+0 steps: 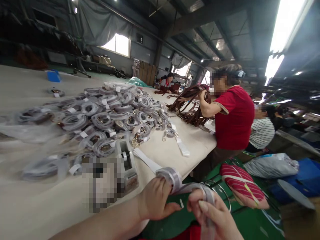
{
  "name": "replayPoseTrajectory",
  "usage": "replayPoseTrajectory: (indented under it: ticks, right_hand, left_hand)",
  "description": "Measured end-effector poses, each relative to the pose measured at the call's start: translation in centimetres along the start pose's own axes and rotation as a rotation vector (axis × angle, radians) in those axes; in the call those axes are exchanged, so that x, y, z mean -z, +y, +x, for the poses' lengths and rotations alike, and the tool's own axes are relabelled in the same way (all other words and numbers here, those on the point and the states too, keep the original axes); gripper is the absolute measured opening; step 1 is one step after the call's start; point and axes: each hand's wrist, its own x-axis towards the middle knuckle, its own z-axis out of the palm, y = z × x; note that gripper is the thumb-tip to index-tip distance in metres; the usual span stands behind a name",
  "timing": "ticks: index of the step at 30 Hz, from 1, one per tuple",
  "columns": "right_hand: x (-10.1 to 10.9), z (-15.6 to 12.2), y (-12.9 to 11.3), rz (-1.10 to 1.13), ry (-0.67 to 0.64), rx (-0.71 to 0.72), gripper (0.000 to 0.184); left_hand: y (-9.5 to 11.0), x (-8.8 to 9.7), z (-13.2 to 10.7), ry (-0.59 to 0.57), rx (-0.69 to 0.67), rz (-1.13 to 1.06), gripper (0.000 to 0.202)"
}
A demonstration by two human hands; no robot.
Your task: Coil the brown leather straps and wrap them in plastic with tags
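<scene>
Wound round the fingers of my left hand [156,200] is a grey strap [172,176], wrapped in clear film and partly coiled. The strap runs across to my right hand [212,210], whose thumb and fingers are closed on it, and its end hangs below. My left thumb points out to the right. Just left of my hands, on the table [195,143], stands a grey tape dispenser [126,163]. White paper strips [147,159] lie beside it. Beyond is a large pile of coiled, wrapped straps [110,116] with metal clasps and white labels.
Across the table corner a person in a red shirt [233,116] handles brown straps [190,103]. A red striped cushion [242,186] sits to the right above a green floor. A small blue box [53,76] is at the far left. Other people work farther back.
</scene>
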Motion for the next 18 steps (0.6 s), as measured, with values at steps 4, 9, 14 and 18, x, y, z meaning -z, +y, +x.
replayPoseTrajectory:
  ticks: [4, 9, 14, 18]
  right_hand:
    - [2.1, 0.5, -0.8, -0.066, 0.117, 0.024, 0.029]
    - [3.7, 0.0, -1.6, -0.182, 0.268, -0.058, 0.033]
    - [5.3, 0.0, -1.0, -0.414, 0.285, -0.100, 0.038]
    - [6.0, 0.2, 0.2, -0.817, 0.221, -0.049, 0.044]
  left_hand:
    - [0.7, 0.5, 1.0, -0.323, 0.118, -0.028, 0.048]
    - [-0.1, 1.2, 2.4, -0.702, 0.270, -0.220, 0.049]
    - [0.0, 2.1, 3.0, -0.798, 0.472, -0.733, 0.051]
    - [0.3, 2.3, 2.8, -0.942, 0.825, -1.494, 0.064]
